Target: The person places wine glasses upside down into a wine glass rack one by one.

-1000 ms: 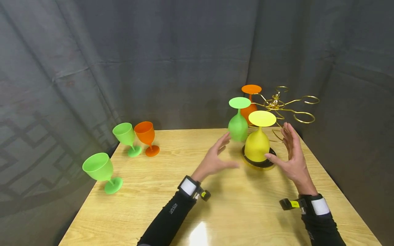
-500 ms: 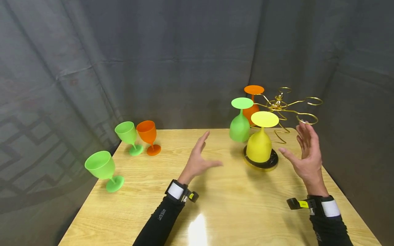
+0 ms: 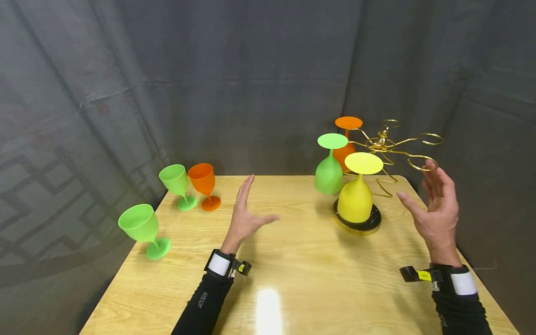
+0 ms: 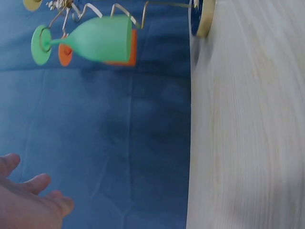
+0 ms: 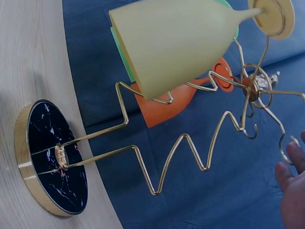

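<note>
While the right hand (image 3: 439, 216) hangs loose-fingered, holding nothing, the rack (image 3: 382, 139) rises upright to its left! Nearest that hand, the yellow goblet (image 3: 355, 202) hangs inverted, foot up, mouth down, long axis near vertical; a green goblet (image 3: 328, 176) matches it beyond. Further left, the left hand (image 3: 244, 218) spreads its thumb wide, grasping nothing.

The table (image 3: 293, 284) in front of me is pale, grained wood, with a bright patch of glare on its near part. Three cups stand on its left side: a green cup (image 3: 140, 224) nearest, then a second green cup (image 3: 174, 179) farther back, an orange cup (image 3: 203, 178) just to its right. At far right, a gold rack (image 3: 378, 145) stands on its round black base (image 5: 55, 181).
</note>
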`<control>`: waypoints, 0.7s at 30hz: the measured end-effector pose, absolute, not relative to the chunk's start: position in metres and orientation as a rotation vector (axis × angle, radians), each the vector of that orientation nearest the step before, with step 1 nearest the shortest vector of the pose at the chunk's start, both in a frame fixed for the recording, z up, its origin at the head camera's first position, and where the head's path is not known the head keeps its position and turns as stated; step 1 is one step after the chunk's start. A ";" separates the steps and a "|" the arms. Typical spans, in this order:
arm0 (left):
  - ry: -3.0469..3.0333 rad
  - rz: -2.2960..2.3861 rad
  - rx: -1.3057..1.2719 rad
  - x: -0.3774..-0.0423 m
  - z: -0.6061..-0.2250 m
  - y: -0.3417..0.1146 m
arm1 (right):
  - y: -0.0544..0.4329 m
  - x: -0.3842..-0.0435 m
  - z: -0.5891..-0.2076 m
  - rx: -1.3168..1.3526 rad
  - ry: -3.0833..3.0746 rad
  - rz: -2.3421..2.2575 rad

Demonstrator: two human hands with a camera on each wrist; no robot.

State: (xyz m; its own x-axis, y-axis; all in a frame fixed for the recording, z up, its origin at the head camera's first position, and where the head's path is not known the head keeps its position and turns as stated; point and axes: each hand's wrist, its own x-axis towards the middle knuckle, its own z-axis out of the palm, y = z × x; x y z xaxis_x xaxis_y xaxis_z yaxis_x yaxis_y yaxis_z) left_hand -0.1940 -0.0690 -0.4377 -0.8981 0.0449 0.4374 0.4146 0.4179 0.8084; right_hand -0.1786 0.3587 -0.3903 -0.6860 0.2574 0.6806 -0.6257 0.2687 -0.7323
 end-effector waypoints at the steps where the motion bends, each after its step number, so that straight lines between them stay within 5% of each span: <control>1: -2.316 -1.461 -0.388 -0.194 -0.437 -0.073 | 0.360 -0.179 -0.390 0.346 -1.773 1.529; 21: -2.048 -1.117 -0.237 -0.169 -0.432 -0.156 | 0.381 -0.184 -0.375 0.396 -1.751 1.383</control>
State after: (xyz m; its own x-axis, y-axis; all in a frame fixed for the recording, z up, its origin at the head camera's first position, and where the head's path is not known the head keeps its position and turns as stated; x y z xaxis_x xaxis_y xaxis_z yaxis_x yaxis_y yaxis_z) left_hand -0.1689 -0.1556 -0.4320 -0.6814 -0.1910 0.7065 0.4908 0.5969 0.6347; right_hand -0.1840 0.3813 -0.3753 -0.5909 0.2470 0.7680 -0.6898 0.3389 -0.6398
